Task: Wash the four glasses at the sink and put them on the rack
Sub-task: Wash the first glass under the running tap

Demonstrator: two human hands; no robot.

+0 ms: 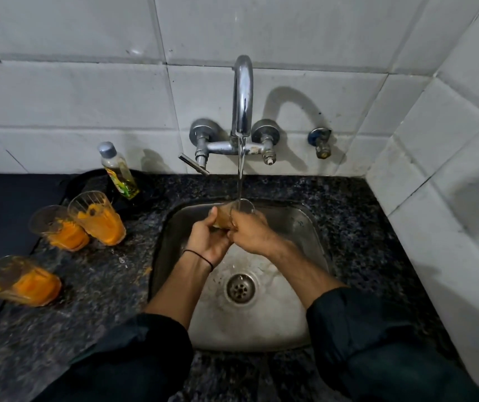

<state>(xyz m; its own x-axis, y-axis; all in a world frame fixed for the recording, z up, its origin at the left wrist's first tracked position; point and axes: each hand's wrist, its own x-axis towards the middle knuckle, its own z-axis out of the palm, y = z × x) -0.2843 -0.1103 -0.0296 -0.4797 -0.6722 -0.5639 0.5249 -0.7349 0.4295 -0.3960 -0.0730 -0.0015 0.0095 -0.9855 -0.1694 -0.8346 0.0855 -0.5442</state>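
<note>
Now, on my feed, three orange-smeared glasses [58, 227] stand on the granite counter [110, 274] left of the sink [305, 224]. The left hand [207, 237] curls round the base of the fourth glass [226, 214] under the tap [243, 94] stream. The right hand [251, 232] wraps its fingers over the mouth end. I judge this the first rinse. Next comes scrubbing inside, then finding the rack, unseen here.

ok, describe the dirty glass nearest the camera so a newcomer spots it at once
Find the square steel sink, then look left across the dark speckled stone counter. Of three clear glasses smeared with orange residue there, it is the lone glass nearest the viewer at far left, apart from the close pair further back.
</note>
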